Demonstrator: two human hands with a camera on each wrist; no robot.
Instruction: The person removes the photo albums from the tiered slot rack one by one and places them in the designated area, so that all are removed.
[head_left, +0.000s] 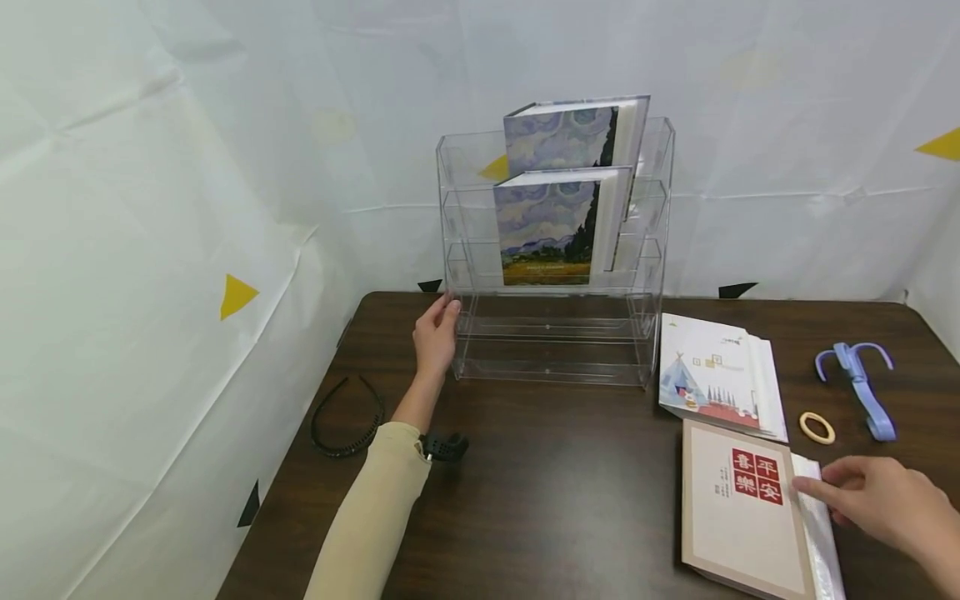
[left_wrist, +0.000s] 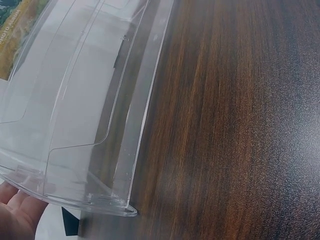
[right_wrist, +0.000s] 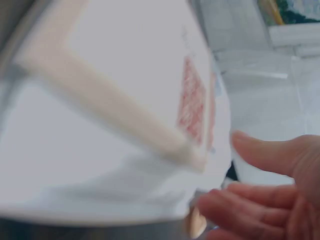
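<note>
The left hand touches the clear rack, fingers relaxed. The right hand, fingers parted, is at the beige book.

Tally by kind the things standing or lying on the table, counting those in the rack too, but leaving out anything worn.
Books: 4 (upper landscape book, lower landscape book, white book, beige book)
Clear rack: 1
Black headband: 1
Ring: 1
Blue hooked item: 1
Total: 8
</note>
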